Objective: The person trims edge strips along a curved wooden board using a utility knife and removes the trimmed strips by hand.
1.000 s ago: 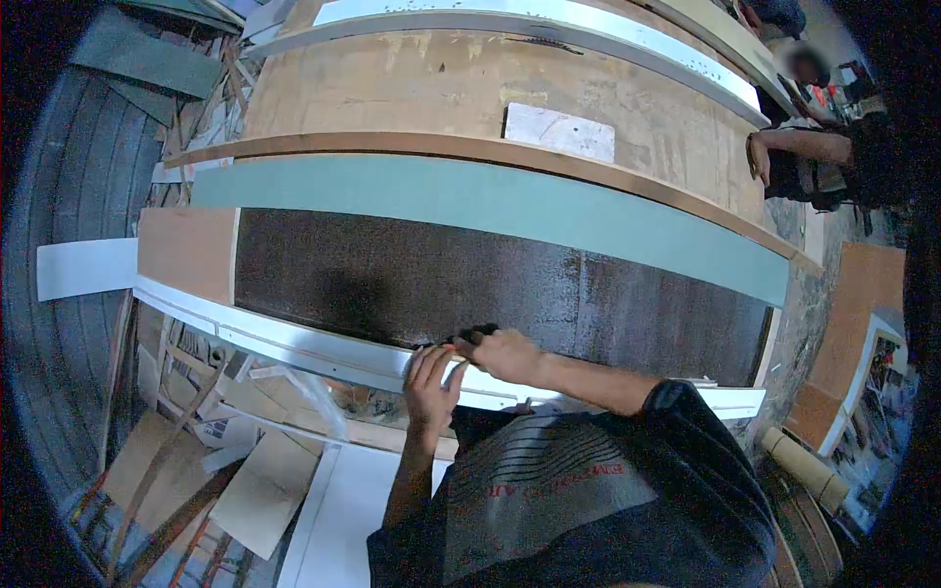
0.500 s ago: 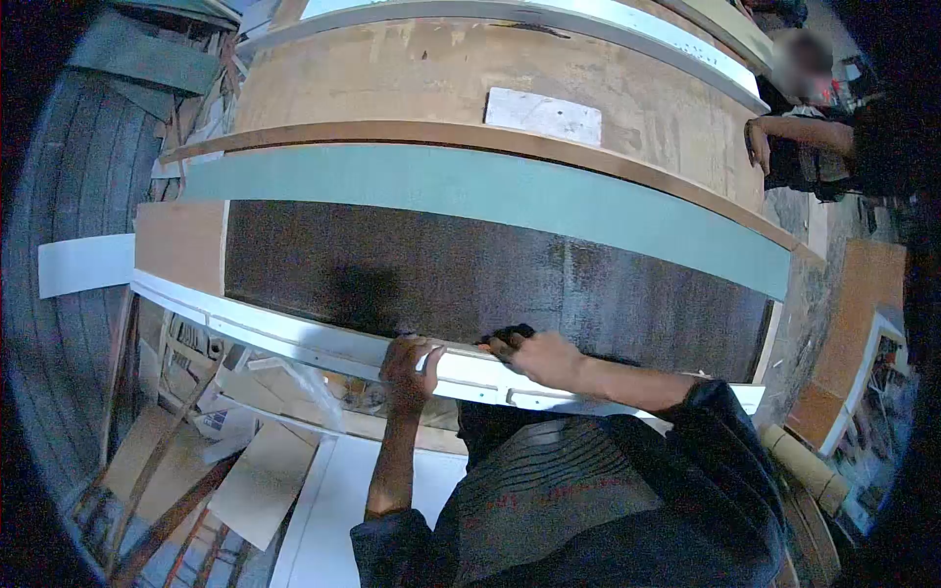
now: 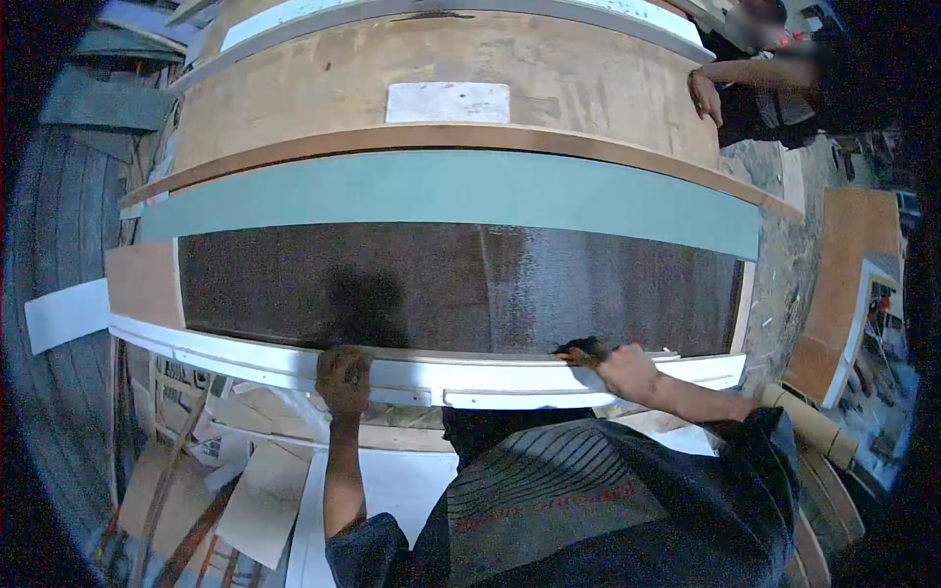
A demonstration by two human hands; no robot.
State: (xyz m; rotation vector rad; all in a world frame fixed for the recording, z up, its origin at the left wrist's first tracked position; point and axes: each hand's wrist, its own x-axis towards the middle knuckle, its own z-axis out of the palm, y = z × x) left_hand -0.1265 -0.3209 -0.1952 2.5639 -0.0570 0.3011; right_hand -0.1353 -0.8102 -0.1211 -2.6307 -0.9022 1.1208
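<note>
1. Two grips show, both on one long white strip (image 3: 490,377): the left grip (image 3: 343,380) is folded over it, and the right grip (image 3: 627,372) is closed around one dark tool with an orange part (image 3: 582,351).
2. The tool sits at the inner side of the right grip, at the strip's far edge; its exact kind is too small to tell.
3. The strip passes under both grips, running on past the left grip to the left and past the right grip to the right.
4. One dark panel (image 3: 421,294) lies just beyond both grips, its near edge along the strip. One shadow falls on it beyond the left grip.
5. Farther from the grips come one pale green strip (image 3: 441,191), one brown wooden strip (image 3: 412,137) and one tan surface (image 3: 294,88) bearing one small white board (image 3: 448,103).
6. One other person's hand (image 3: 704,98) rests at that surface's right edge, well apart from the right grip.
7. The two grips are well apart, with room for moving between them along the strip and beyond them over the panel.
</note>
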